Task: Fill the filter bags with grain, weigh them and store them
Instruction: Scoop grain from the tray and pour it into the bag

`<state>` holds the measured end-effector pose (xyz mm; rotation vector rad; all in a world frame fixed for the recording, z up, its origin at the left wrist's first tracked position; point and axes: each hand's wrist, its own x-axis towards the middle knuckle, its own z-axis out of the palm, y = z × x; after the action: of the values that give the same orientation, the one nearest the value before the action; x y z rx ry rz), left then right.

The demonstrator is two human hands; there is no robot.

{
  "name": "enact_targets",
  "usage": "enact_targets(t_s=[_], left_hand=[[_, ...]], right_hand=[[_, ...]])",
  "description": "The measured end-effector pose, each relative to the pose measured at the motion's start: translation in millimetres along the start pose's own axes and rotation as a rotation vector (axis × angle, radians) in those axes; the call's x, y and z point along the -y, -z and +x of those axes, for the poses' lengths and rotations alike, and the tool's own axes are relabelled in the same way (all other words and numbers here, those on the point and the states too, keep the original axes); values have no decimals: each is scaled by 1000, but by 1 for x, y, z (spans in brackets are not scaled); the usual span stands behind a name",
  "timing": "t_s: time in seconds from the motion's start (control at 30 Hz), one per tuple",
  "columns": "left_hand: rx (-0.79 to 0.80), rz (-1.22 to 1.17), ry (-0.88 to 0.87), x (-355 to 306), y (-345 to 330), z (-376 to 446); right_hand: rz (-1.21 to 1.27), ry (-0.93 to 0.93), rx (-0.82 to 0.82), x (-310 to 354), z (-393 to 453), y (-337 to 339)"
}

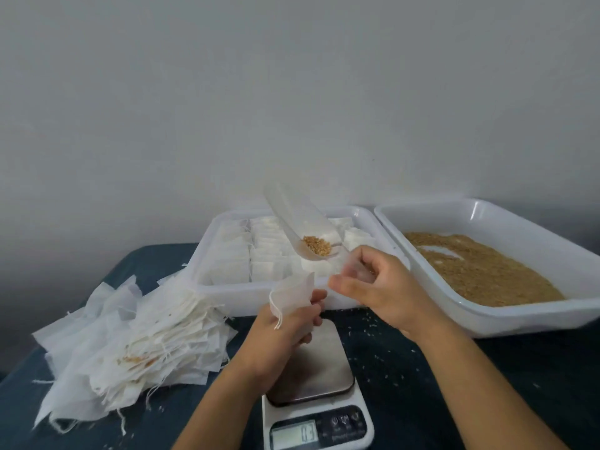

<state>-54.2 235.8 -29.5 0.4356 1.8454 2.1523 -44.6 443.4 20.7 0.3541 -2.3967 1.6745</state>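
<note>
The left hand [285, 323] pinches 1 empty filter bag [292, 295] above the scale [316, 397] at the table's near edge, while the right hand [376, 287] grips a clear scoop [302, 222] whose grain [317, 245] lies just beyond the bag. To do this well, spread the bag's mouth wide, bring the scoop's lip inside it, and tip slowly so nothing spills onto the table [438, 384].

- Your left hand [285, 323] holds an empty bag [292, 295] above the scale [316, 394], its string hanging.
- Your right hand [380, 285] grips a clear scoop [300, 219] with a little grain [317, 245] in it, over the tray [227, 287] of filled bags.
- At right, a tub [519, 315] of grain touches that tray.
- At left, a pile [130, 339] of empty bags lies on the table [406, 384].
</note>
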Motion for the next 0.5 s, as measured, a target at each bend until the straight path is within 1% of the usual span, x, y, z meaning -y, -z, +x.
enact_targets(t_s=[0.1,0.17,0.23,0.33,0.4,0.47,0.5], left_hand=[[111,-42,29,1,-1,-2],[199,-90,27,1,-4,-3],[246,-118,36,0,-8,-5],[274,-162,68,0,-9,-7],[290,-195,56,1,-8,-7],[269,-203,19,1,-8,-5],[233,-192,-9,2,-8,-4]], right_hand=[[158,-20,95,-8,1,-12],[158,-27,114,-13,-2,-16],[156,-17,77,-15,-5,-18],[201,29,13,-14,-8,-17],[191,72,-23,-13,-9,-15],[178,107,-62,-12,-11,-15],[166,122,-83,-11,-12,-14]])
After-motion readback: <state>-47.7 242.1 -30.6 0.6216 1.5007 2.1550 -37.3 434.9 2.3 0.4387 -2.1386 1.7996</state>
